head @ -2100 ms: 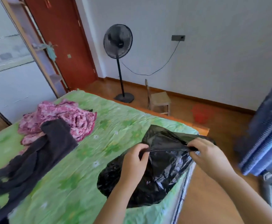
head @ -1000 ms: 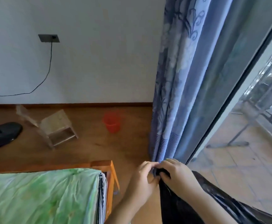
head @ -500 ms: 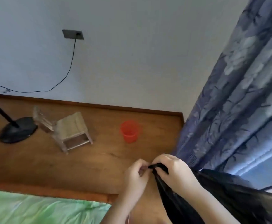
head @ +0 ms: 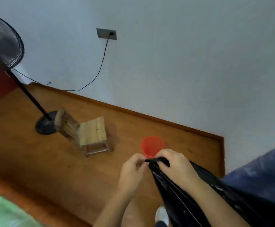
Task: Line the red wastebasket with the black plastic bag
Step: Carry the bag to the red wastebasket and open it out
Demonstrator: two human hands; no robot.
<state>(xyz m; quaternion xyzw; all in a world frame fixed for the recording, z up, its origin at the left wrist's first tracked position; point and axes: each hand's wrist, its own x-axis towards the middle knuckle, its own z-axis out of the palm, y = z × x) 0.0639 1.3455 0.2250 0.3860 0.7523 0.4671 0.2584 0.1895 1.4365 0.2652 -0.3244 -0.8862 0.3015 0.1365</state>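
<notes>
Wastebasket (head: 152, 145), red and unlined, stands upright on the wooden floor (head: 35, 161) near the corner of the room, its round mouth open and nothing seen inside it. Left of the wastebasket, well apart, a black standing fan (head: 4, 45) rises from its round base, and a small wooden chair (head: 91, 133) sits between that base and the wastebasket; above the chair, a cord drops from a wall socket (head: 106, 33). Just in front of the wastebasket, a person's left hand (head: 133, 171) pinches the bunched top edge of the black plastic bag (head: 182, 202) between thumb and fingers. To the wastebasket's right side, the right hand (head: 176, 167) is closed over the same gathered edge, fingers curled around the black film, the two hands almost touching. The bag hangs down from that grip and trails toward the lower right, its mouth not yet parted. A blue curtain (head: 264, 174) fills the edge of the view right of the wastebasket, and a white shoe (head: 161, 213) shows below the hands.

The step in hand appears to be finding and separating the bag's opening while nearing the wastebasket. The next move likely calls for rubbing the two layers apart, spreading the mouth wide, then lowering the bag into the wastebasket and folding its edge over the rim. Thin film may cling to itself, so a firm pinch on each layer would help.
</notes>
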